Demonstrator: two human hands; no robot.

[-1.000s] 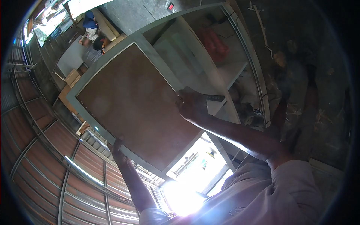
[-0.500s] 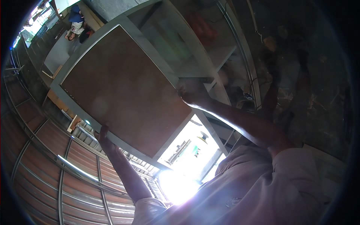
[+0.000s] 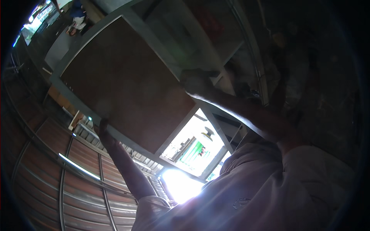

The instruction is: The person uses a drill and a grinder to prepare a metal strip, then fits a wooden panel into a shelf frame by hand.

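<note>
A large brown panel (image 3: 127, 82) sits within a pale grey frame (image 3: 83, 106), tilted in the head view. My left hand (image 3: 102, 131) grips the frame's lower left edge, with fingers over its face. My right hand (image 3: 192, 81) is closed at the panel's right edge, against the grey upright there. From that fist a short dark piece (image 3: 211, 73) sticks out to the right; shadow hides what it is. The right fingers show only dimly.
Open grey compartments with a shelf (image 3: 233, 52) adjoin the panel on the right. Bright light (image 3: 181, 186) glares below the frame. Corrugated reddish sheeting with metal bars (image 3: 42, 169) spans the lower left. Another person (image 3: 77, 23) is at the far upper left.
The picture has darkened, and the frame with the panel sits slightly higher in view. Both hands keep nearly the same places on it.
</note>
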